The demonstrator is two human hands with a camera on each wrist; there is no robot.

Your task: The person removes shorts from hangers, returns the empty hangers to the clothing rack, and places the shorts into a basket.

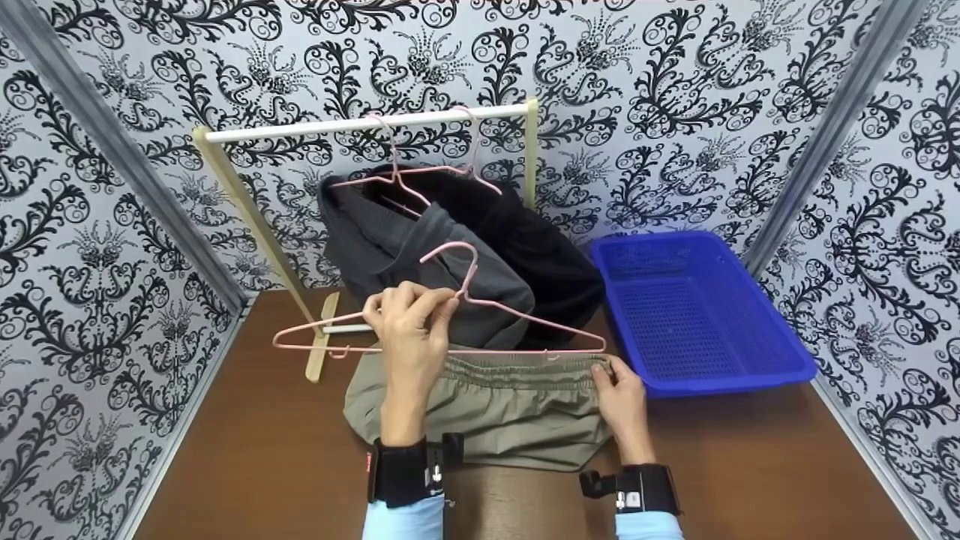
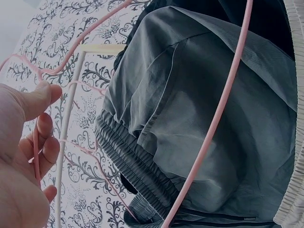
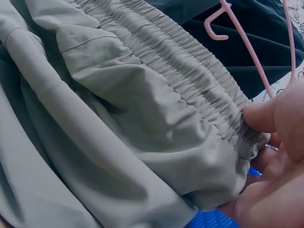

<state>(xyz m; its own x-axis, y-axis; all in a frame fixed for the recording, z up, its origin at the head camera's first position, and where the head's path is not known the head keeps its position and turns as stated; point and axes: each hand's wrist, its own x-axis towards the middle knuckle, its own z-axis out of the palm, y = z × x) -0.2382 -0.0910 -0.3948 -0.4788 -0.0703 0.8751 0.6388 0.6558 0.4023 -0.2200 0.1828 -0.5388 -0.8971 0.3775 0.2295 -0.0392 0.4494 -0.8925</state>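
A pink hanger is held up by my left hand, whose thumb and fingers pinch it just below the hook. Olive-khaki elastic-waist shorts lie below it on the table. At the right end of their gathered waistband, my right hand pinches the fabric between thumb and fingers. The hanger's bottom bar passes just above the waistband in the head view. In the right wrist view the waistband bunches at the thumb, and the hanger's small lower hook shows beyond it.
Behind stands a rack with a white rail and wooden posts. Dark grey shorts and a black garment hang there on pink hangers. A blue basket sits at the right on the brown table. Patterned walls enclose the table.
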